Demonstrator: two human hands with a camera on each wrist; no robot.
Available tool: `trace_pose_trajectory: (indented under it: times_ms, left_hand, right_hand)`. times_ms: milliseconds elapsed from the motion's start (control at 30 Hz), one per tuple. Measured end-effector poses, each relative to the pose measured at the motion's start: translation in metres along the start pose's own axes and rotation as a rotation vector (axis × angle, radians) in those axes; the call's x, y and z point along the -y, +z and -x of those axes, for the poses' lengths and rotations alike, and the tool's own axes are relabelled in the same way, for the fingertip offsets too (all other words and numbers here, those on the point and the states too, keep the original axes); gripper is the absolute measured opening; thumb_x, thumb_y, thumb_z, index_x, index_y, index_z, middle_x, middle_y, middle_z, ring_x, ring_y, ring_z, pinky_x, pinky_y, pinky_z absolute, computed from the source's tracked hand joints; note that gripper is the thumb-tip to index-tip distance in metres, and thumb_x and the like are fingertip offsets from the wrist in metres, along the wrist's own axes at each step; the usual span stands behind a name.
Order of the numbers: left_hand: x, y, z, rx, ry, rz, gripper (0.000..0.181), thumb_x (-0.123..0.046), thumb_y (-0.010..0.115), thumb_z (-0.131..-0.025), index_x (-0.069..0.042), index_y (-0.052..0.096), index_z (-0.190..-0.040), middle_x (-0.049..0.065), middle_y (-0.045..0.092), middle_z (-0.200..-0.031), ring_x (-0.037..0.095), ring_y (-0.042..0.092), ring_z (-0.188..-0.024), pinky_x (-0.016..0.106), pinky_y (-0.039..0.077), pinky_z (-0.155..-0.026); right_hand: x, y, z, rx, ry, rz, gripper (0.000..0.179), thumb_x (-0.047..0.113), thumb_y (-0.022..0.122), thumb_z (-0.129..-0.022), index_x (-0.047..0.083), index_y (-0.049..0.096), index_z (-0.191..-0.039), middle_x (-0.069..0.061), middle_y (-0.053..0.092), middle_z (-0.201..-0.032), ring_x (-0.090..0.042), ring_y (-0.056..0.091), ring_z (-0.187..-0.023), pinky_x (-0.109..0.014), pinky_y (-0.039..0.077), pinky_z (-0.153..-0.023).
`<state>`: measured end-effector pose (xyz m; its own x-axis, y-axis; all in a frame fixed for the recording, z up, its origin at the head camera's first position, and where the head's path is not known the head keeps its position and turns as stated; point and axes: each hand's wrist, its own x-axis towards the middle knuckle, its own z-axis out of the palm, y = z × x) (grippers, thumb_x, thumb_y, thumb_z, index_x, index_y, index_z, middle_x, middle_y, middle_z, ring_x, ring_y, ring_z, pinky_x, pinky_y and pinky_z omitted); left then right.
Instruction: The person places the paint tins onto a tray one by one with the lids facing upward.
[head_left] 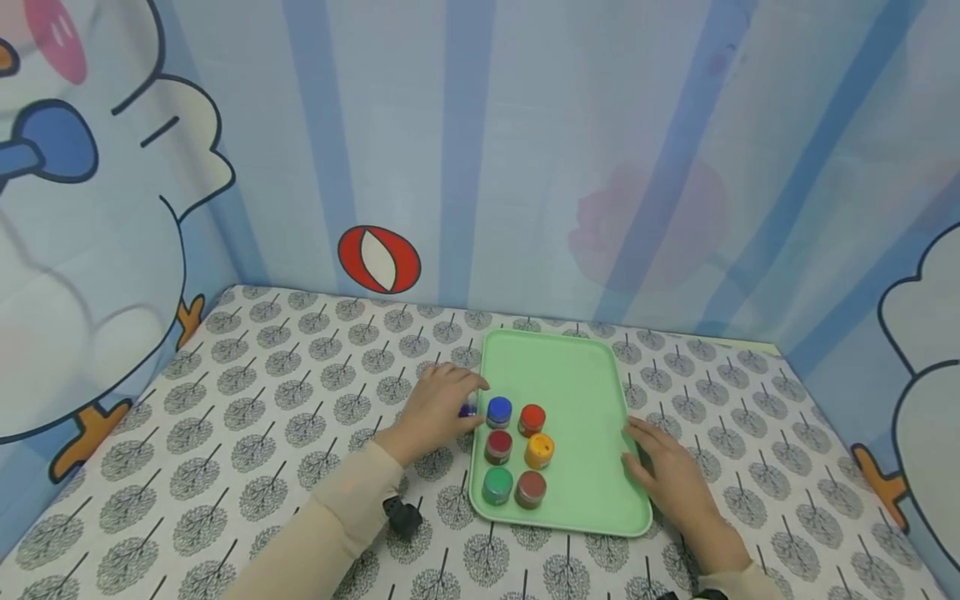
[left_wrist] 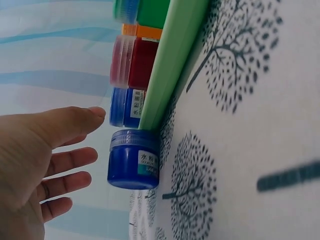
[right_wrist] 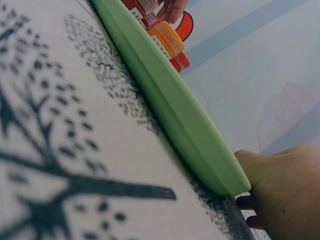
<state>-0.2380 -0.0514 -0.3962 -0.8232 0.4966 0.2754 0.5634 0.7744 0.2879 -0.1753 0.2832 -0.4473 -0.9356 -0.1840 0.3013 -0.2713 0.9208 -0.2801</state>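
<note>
A dark blue paint jar [left_wrist: 134, 165] stands on the cloth against the outside of the green tray's [head_left: 585, 392] left rim. My left hand [head_left: 438, 408] is around it in the head view, hiding most of it; in the left wrist view the spread fingers [left_wrist: 70, 162] stand apart from the jar. On the tray's left half are several more jars: blue [head_left: 498, 410], red [head_left: 532, 418], dark red [head_left: 498, 447], orange-yellow [head_left: 539, 451], green [head_left: 497, 484] and brownish red [head_left: 531, 489]. My right hand [head_left: 671, 475] rests at the tray's right rim, fingers loosely bent.
A white cloth [head_left: 300, 392] printed with grey trees covers the table. Behind it hangs a blue striped curtain [head_left: 397, 150] with cartoon figures. A small black object [head_left: 402, 517] sits by the left sleeve.
</note>
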Motion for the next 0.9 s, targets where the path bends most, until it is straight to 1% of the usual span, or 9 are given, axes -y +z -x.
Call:
trace_pose_trajectory:
  times_ms: [133, 300, 467, 567, 767, 900]
  left_hand:
    - [0.000, -0.004, 0.004, -0.012, 0.016, -0.014, 0.041, -0.028, 0.077, -0.080, -0.013, 0.064, -0.116, 0.006, 0.066, -0.121, 0.025, 0.055, -0.114, 0.046, 0.035, -0.106]
    - [0.003, -0.005, 0.010, -0.022, 0.034, -0.043, 0.041, -0.028, 0.077, -0.080, -0.013, 0.065, -0.116, 0.004, 0.067, -0.118, 0.024, 0.056, -0.112, 0.045, 0.035, -0.107]
    - [0.007, -0.003, 0.013, -0.016, 0.026, -0.086, 0.047, -0.030, 0.078, -0.078, -0.012, 0.064, -0.119, 0.004, 0.068, -0.117, 0.024, 0.055, -0.112, 0.044, 0.036, -0.106]
    - [0.009, -0.001, 0.015, -0.023, 0.020, -0.098, 0.049, -0.031, 0.079, -0.077, -0.013, 0.063, -0.120, 0.005, 0.068, -0.116, 0.024, 0.056, -0.112, 0.044, 0.037, -0.104]
    - [0.011, 0.001, 0.016, -0.038, 0.017, -0.105, 0.046, -0.031, 0.080, -0.077, -0.013, 0.064, -0.116, 0.004, 0.067, -0.114, 0.024, 0.056, -0.111, 0.043, 0.039, -0.100]
    - [0.011, 0.002, 0.016, -0.030, 0.012, -0.118, 0.044, -0.030, 0.080, -0.077, -0.012, 0.064, -0.114, 0.005, 0.067, -0.113, 0.024, 0.056, -0.110, 0.043, 0.039, -0.100]
  right_hand:
    - [0.000, 0.000, 0.000, -0.002, 0.000, -0.002, 0.047, 0.018, 0.064, -0.090, -0.003, 0.054, -0.131, -0.019, 0.052, -0.139, -0.041, 0.052, -0.123, -0.055, 0.041, -0.103]
    - [0.001, 0.000, 0.000, 0.003, 0.005, 0.004, 0.047, 0.018, 0.065, -0.090, -0.003, 0.054, -0.131, -0.019, 0.052, -0.139, -0.041, 0.052, -0.123, -0.055, 0.041, -0.103]
    - [0.001, 0.001, 0.000, -0.001, 0.004, 0.009, 0.047, 0.018, 0.064, -0.090, -0.003, 0.054, -0.130, -0.019, 0.052, -0.139, -0.041, 0.052, -0.123, -0.055, 0.041, -0.103]
    - [0.001, 0.002, 0.000, 0.001, 0.005, 0.013, 0.047, 0.019, 0.064, -0.090, -0.003, 0.054, -0.130, -0.019, 0.052, -0.139, -0.041, 0.052, -0.123, -0.055, 0.041, -0.103]
    - [0.001, 0.001, 0.000, 0.000, 0.003, 0.010, 0.047, 0.019, 0.064, -0.090, -0.003, 0.054, -0.130, -0.019, 0.052, -0.139, -0.041, 0.051, -0.123, -0.055, 0.041, -0.103]
    - [0.001, 0.000, 0.000, 0.002, 0.003, 0.007, 0.047, 0.018, 0.064, -0.090, -0.004, 0.054, -0.131, -0.019, 0.052, -0.139, -0.042, 0.051, -0.124, -0.055, 0.041, -0.103]
